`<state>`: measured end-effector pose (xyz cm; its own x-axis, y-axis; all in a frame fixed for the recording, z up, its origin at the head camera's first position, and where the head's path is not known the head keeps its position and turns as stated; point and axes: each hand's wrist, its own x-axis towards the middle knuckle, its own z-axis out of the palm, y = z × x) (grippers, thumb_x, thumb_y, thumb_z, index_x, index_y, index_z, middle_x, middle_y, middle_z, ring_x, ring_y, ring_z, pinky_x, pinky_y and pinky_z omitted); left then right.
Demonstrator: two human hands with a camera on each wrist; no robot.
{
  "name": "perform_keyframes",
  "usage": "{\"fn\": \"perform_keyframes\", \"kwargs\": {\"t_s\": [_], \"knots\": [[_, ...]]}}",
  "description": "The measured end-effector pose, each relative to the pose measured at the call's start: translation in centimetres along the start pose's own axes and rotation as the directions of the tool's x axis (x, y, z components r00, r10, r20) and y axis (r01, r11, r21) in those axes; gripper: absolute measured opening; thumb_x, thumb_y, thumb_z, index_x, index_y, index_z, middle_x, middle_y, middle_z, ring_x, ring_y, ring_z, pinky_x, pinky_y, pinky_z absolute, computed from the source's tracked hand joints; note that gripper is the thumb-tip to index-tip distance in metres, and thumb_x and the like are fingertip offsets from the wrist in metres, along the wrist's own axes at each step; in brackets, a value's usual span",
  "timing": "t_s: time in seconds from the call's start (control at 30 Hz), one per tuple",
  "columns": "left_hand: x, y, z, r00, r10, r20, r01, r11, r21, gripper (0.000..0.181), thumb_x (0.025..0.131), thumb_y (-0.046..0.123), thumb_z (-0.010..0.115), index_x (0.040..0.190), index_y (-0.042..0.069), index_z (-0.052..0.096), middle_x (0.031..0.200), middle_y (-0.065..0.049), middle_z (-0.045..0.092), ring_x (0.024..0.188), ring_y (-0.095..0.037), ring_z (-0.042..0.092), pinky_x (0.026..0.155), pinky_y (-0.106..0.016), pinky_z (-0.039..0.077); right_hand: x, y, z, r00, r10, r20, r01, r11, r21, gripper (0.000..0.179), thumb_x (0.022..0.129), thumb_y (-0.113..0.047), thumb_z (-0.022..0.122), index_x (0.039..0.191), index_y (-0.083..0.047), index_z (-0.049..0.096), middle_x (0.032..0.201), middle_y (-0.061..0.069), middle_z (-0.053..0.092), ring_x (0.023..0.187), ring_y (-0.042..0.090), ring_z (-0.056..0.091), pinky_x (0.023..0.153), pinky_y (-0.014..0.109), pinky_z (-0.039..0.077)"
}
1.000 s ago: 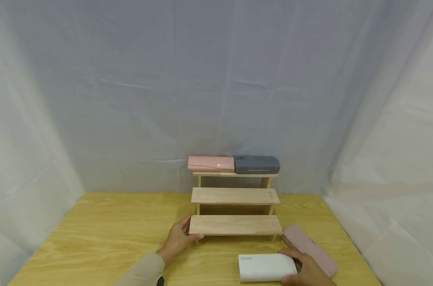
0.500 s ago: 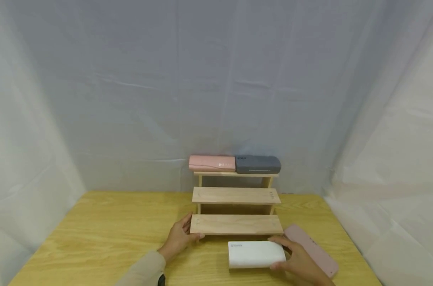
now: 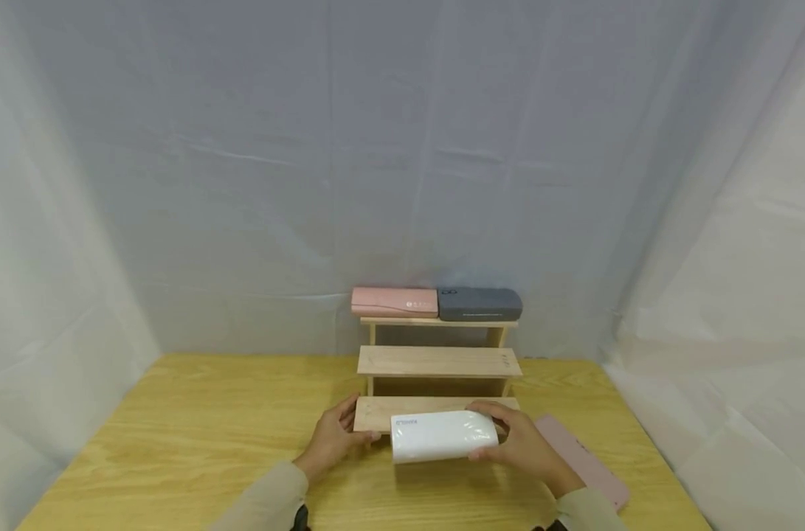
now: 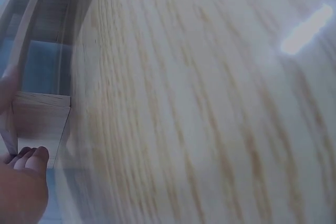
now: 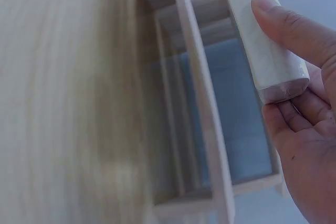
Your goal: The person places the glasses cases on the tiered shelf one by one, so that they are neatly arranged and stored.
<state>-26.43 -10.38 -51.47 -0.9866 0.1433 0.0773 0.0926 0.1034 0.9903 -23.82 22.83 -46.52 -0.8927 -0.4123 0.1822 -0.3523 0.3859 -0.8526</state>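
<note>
A three-step wooden shelf stands on the table. My left hand grips the left end of its lowest step, thumb at the front edge; in the left wrist view the fingers curl by the side panel. My right hand holds a white glasses case by its right end, raised in front of the lowest step and hiding part of it. In the right wrist view the thumb lies along the white case, which has a shiny clear wrap, and the fingers are under its end.
On the top step a pink glasses case and a dark grey glasses case lie end to end. A flat pink case lies slanted on the wooden table, right of the shelf. Pale curtains surround the table.
My right hand has lifted the white glasses case from low near the table's front, moving it left and forward to the lowest step. My left hand keeps its grip on the shelf.
</note>
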Motion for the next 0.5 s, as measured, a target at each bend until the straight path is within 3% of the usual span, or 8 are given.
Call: {"fn": "perform_keyframes", "kwargs": {"t_s": [0.2, 0.5], "knots": [[0.1, -0.1, 0.0, 1.000, 0.017, -0.006, -0.017, 1.000, 0.017, 0.088, 0.071, -0.007, 0.080, 0.142, -0.016, 0.029, 0.139, -0.037, 0.038, 0.129, -0.047, 0.040, 0.097, -0.039, 0.049, 2.0, -1.7, 0.2, 0.999, -0.008, -0.033, 0.007, 1.000, -0.018, 0.072, 0.067, -0.026, 0.088, 0.130, -0.007, 0.059, 0.138, 0.015, 0.052, 0.125, 0.033, 0.048, 0.098, 0.037, 0.048], [0.2, -0.4, -0.1, 1.000, 0.002, -0.005, -0.002, 1.000, 0.021, 0.089, 0.071, -0.003, 0.081, 0.143, -0.014, 0.030, 0.140, -0.035, 0.040, 0.130, -0.045, 0.040, 0.103, -0.041, 0.044, 4.9, -2.5, 0.3, 0.997, -0.007, -0.074, 0.008, 1.000, 0.010, 0.067, 0.072, -0.021, 0.085, 0.131, -0.006, 0.058, 0.135, 0.015, 0.053, 0.112, 0.028, 0.058, 0.085, 0.027, 0.054]]}}
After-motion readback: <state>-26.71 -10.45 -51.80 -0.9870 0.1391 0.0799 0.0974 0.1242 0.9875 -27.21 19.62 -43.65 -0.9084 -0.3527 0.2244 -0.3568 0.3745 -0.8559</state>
